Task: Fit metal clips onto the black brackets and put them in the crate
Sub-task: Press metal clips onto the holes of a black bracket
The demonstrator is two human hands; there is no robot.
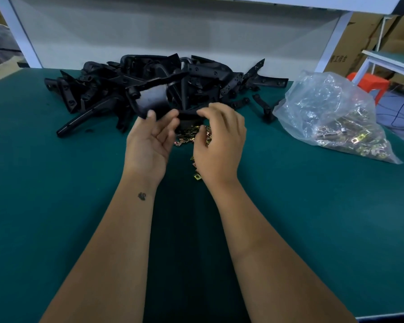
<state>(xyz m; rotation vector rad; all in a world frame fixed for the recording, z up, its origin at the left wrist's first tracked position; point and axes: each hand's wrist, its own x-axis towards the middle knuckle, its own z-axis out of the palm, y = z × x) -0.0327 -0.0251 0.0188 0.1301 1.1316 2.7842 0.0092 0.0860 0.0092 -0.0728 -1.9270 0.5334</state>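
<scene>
Both hands hold one black bracket [160, 102] above the green surface [56, 183]; left hand [149, 141] fingers curl on its near edge, right hand [219, 138] pinches its middle; loose metal clips [189, 134] lie beneath; bracket pile [149, 78] at twelve o'clock; clip bag [336, 117] at two o'clock.

Black brackets [163, 82] (teal table [56, 183])

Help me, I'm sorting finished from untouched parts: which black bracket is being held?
The blurred bracket lifted between the left hand and right hand; the others lie in the pile behind.
</scene>
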